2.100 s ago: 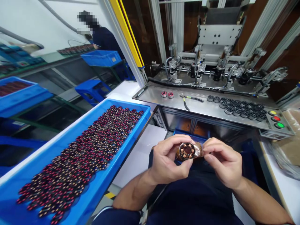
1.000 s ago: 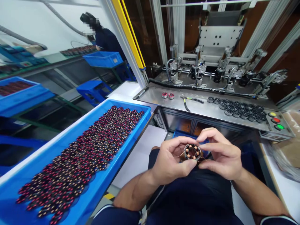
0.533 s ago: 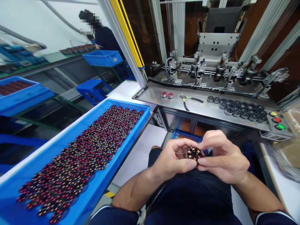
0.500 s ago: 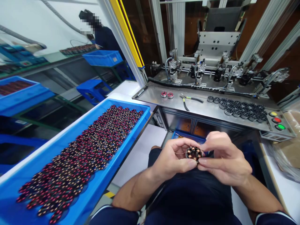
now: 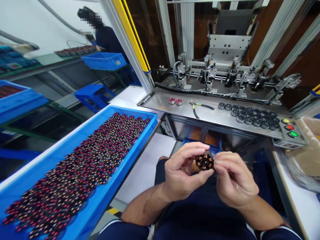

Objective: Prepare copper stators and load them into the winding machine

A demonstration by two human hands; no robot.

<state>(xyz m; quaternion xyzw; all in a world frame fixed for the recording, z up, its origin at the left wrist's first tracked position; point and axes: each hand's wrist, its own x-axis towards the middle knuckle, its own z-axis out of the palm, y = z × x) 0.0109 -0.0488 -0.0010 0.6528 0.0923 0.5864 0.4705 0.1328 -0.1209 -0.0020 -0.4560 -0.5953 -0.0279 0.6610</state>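
A small round motor stator (image 5: 205,162) with copper-wound poles faces up in my left hand (image 5: 183,170), the thumb below it and the fingers curled around its far side. At its right edge the fingertips of my right hand (image 5: 233,176) are pinched together, close against the rim. Whatever lies between those fingertips is hidden. Both hands are above my lap, in front of the machine.
A long blue tray (image 5: 147,143) on the left holds many stators. On the metal ledge (image 5: 160,104) lie two red-wound stators (image 5: 175,101), cutting pliers (image 5: 197,107) and several black parts (image 5: 252,116). Push buttons (image 5: 290,127) sit at right. A person (image 5: 107,40) works far left.
The stator has tilted and sits more in my left hand's grip. My right hand has turned, its fingers now bunched at the stator's right edge. The view has shifted slightly.
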